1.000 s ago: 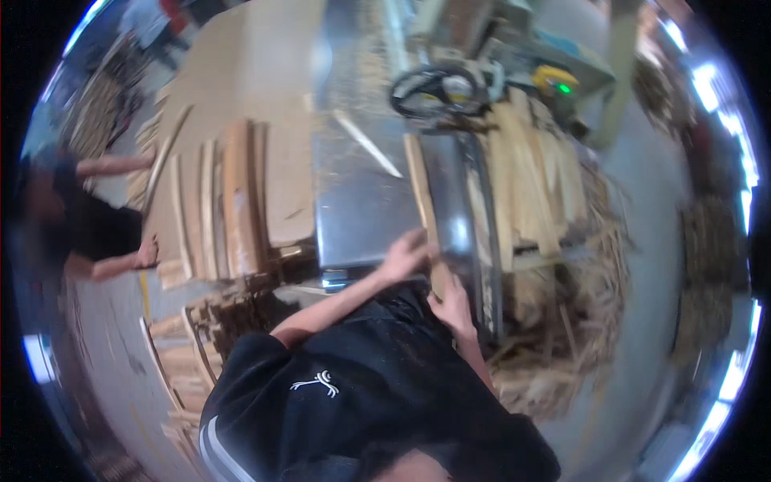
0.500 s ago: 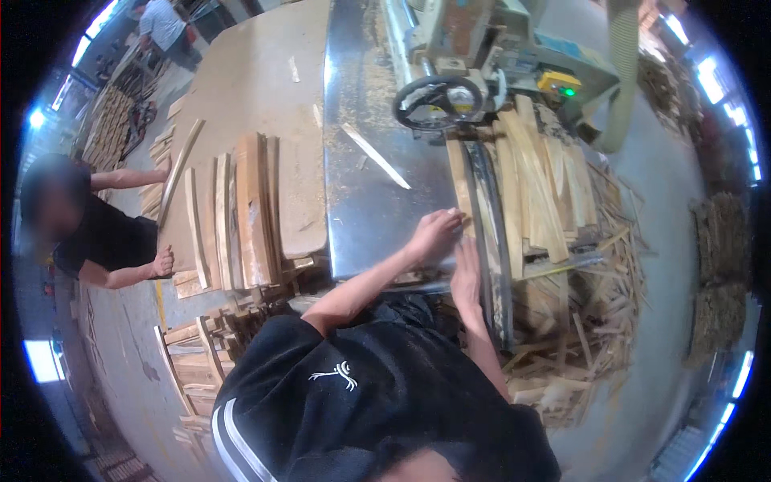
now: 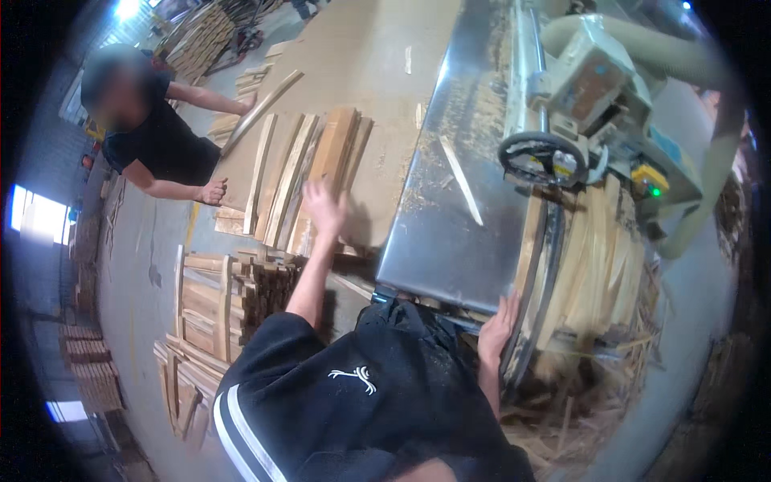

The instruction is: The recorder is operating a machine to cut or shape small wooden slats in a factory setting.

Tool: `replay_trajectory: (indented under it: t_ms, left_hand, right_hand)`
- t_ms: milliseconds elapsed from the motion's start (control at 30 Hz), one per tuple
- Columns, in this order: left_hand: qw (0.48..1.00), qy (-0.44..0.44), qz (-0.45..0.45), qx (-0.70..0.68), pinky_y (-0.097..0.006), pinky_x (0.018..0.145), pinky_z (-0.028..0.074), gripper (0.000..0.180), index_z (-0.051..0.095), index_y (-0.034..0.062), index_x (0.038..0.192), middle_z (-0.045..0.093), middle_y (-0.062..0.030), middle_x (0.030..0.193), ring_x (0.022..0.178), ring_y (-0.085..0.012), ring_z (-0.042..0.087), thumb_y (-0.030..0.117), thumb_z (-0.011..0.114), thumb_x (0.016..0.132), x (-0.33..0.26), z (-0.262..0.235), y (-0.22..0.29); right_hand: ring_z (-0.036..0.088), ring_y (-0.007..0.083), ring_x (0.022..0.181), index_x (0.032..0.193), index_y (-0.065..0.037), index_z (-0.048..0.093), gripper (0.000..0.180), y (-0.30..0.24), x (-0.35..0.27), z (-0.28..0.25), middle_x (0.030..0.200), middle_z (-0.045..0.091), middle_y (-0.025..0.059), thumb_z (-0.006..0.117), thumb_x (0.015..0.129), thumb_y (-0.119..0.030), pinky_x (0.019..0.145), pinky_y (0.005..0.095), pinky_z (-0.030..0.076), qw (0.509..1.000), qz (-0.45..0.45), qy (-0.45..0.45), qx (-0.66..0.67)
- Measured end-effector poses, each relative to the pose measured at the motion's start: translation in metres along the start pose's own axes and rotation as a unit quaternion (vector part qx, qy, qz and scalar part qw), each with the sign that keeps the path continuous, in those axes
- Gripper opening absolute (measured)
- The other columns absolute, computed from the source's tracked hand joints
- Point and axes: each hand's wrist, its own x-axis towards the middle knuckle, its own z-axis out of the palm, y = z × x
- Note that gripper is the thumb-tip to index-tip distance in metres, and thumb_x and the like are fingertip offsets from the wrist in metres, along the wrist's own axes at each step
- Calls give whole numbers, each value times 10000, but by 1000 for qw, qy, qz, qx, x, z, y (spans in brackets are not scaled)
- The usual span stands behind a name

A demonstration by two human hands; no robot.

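Observation:
My left hand (image 3: pixel 325 210), slightly blurred, is stretched over the near end of a row of wooden boards on the brown tabletop. Its fingers are apart, and whether they touch the thick board (image 3: pixel 334 145) below them I cannot tell. My right hand (image 3: pixel 499 328) lies with straight fingers against the near end of a long wooden strip (image 3: pixel 528 249). That strip runs beside a dark rail (image 3: pixel 548 265) toward the saw machine (image 3: pixel 598 88) with its black handwheel (image 3: pixel 543 159).
A thin offcut (image 3: pixel 462 181) and sawdust lie on the metal table (image 3: pixel 442 261). Loose strips (image 3: pixel 594 257) are heaped right of the rail. At the left, a co-worker (image 3: pixel 161 132) holds a curved strip (image 3: pixel 261 112). Stacked wood (image 3: pixel 205 297) stands below the table.
My left hand has left the strip by the rail and moved left to the boards. My right hand has slid back along the strip. The view has turned left.

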Motion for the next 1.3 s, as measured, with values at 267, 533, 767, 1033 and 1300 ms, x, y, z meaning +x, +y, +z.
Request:
replay_trajectory:
  t_ms: [267, 533, 767, 1033, 1300]
  left_hand:
    - [996, -73, -20, 56, -586, 1233, 197, 805, 332, -94, 1532, 333, -319, 1593, 1515, -461, 258, 210, 696, 881, -15, 11, -35]
    - [987, -151, -62, -4, -469, 911, 518, 311, 653, -55, 1156, 666, -294, 1159, 1071, -398, 649, 163, 624, 937, 3, -8, 2]
    - [597, -239, -366, -673, -330, 760, 582, 395, 621, -55, 1299, 725, -138, 1128, 914, -203, 706, 250, 596, 1049, -39, 6, 70]
    - [496, -332, -365, -715, -367, 801, 595, 380, 626, 3, 1268, 724, -114, 1083, 925, -217, 699, 316, 556, 1063, -97, -7, 78]
    - [473, -332, -423, -698, -335, 754, 603, 468, 648, 66, 1296, 717, -74, 1094, 849, -196, 700, 454, 558, 1051, -107, -5, 81]
  right_hand:
    - [382, 416, 1467, 1264, 46, 592, 375, 20, 118, 42, 1572, 416, 241, 517, 903, 114, 1204, 486, 352, 998, -47, 40, -26]
    - [403, 432, 1446, 1195, 42, 632, 340, 29, 147, 50, 1519, 476, 254, 527, 881, 119, 1186, 483, 367, 998, -30, 59, -5]
    - [372, 370, 1491, 1254, 39, 653, 383, 43, 143, 61, 1563, 453, 212, 494, 916, 124, 1245, 433, 321, 999, 21, 48, -16]
    - [410, 327, 1474, 1190, 45, 676, 294, 22, 109, 47, 1549, 484, 170, 556, 926, 93, 1204, 398, 386, 997, 27, 70, 14]
    - [452, 372, 1436, 1063, 45, 671, 176, 45, 168, 57, 1476, 543, 222, 587, 912, 81, 1168, 436, 423, 995, -17, 100, 6]
